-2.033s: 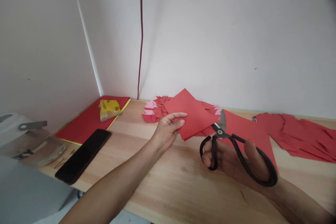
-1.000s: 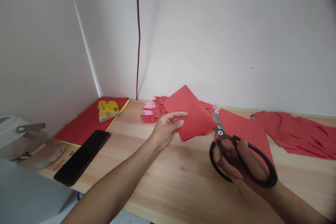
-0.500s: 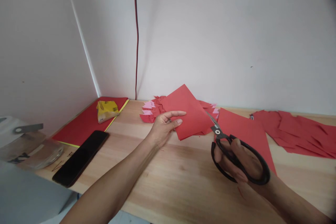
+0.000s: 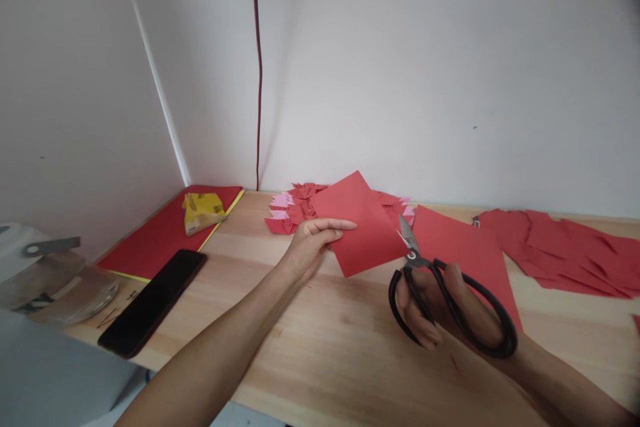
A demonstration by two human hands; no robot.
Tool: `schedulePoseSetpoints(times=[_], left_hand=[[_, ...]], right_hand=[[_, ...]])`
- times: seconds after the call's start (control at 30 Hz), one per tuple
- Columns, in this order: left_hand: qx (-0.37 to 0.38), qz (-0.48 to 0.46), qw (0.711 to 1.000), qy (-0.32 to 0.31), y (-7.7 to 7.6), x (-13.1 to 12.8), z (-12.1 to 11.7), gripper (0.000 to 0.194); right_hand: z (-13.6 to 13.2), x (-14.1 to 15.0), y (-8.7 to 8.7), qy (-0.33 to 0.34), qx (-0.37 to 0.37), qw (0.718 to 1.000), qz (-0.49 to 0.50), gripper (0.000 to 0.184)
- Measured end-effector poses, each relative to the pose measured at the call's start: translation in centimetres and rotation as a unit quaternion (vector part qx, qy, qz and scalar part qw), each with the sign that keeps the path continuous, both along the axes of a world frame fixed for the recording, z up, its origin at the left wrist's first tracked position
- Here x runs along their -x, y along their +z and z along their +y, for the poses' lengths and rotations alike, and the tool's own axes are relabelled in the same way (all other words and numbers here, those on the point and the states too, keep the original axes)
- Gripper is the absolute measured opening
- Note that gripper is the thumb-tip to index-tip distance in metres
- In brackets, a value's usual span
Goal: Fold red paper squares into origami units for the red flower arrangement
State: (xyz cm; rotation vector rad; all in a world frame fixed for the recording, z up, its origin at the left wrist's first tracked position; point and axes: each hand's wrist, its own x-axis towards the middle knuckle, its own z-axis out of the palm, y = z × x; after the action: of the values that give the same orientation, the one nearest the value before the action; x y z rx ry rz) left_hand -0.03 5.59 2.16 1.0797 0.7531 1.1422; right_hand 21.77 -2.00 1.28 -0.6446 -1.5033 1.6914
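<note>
Pinched between the thumb and fingers of my left hand point(image 4: 315, 243) is a square of red paper point(image 4: 365, 227), held tilted above the table. My right hand point(image 4: 435, 307) has its fingers through the black handles of a pair of scissors point(image 4: 411, 255). The blades are parted, at the right corner of the red paper. Behind that sheet lies a pile of cut red and pink paper pieces point(image 4: 283, 213), partly hidden by it. A larger red sheet point(image 4: 460, 253) rests on the table behind the scissors.
A heap of red paper pieces point(image 4: 565, 253) lies at the right. On the left are a black phone point(image 4: 153, 303), a yellow wrapper point(image 4: 204, 210) on a red folder point(image 4: 150, 240), and a clear jug point(image 4: 60, 287). A dark red cord point(image 4: 259, 80) hangs along the wall behind the wooden table point(image 4: 320, 353).
The scissors have opened wider, their handles spreading apart in my right hand. The held red paper has dipped and turned slightly, its right corner now by the blades.
</note>
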Motion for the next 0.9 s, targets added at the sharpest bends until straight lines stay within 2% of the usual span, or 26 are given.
schedulePoseSetpoints(times=[0.17,0.5,0.77,0.9], left_hand=[[0.0,-0.007,1.0,-0.006,-0.2,-0.1,0.0,0.018],[0.006,-0.016,1.0,-0.008,-0.1,-0.1,0.1,0.017],[0.005,-0.023,1.0,-0.009,0.1,-0.1,0.0,0.017],[0.009,-0.027,1.0,-0.013,0.3,-0.1,-0.1,0.017]], right_hand=[[0.2,-0.1,0.0,0.009,-0.02,1.0,-0.006,0.076],[-0.1,-0.6,-0.3,-0.056,0.003,0.998,-0.029,0.069],[-0.4,0.2,0.7,-0.113,0.013,0.992,-0.057,0.067],[-0.4,0.1,0.5,-0.126,0.013,0.99,-0.057,0.065]])
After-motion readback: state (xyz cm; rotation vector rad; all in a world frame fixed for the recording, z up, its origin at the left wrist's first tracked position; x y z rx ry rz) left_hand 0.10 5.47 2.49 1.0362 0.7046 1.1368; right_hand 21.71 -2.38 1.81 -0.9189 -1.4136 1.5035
